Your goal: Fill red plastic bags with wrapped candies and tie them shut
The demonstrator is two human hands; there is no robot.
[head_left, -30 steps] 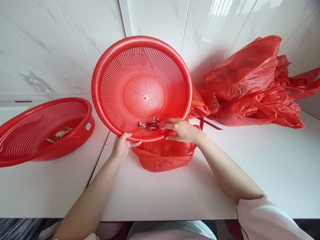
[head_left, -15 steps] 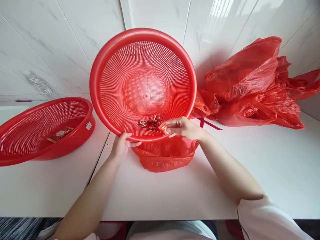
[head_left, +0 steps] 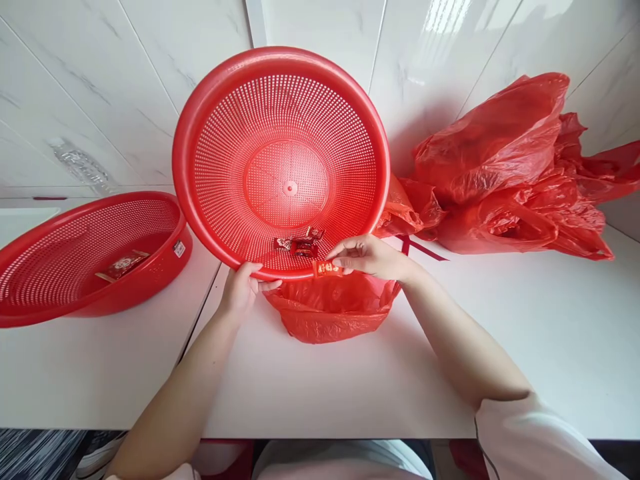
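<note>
A large red perforated basket (head_left: 287, 183) is tilted up toward me, and a few small dark red packets (head_left: 300, 244) lie against its lower side. My left hand (head_left: 243, 288) grips the basket's lower left rim. In my right hand (head_left: 367, 259) a small orange-red packet (head_left: 327, 269) is pinched between the fingers, in front of the lower rim. Directly below the rim, an open red plastic bag (head_left: 330, 320) rests on the white table (head_left: 310, 387).
At the left stands a second red basket (head_left: 180, 270) with a dark red packet (head_left: 123, 265) in it. Crumpled red plastic bags (head_left: 493, 160) are piled at the right by the tiled wall (head_left: 320, 33). A red ribbon (head_left: 425, 249) lies near them.
My right hand has brought the orange-red packet down from inside the basket to its lower rim. The basket has shifted slightly up and left in view.
</note>
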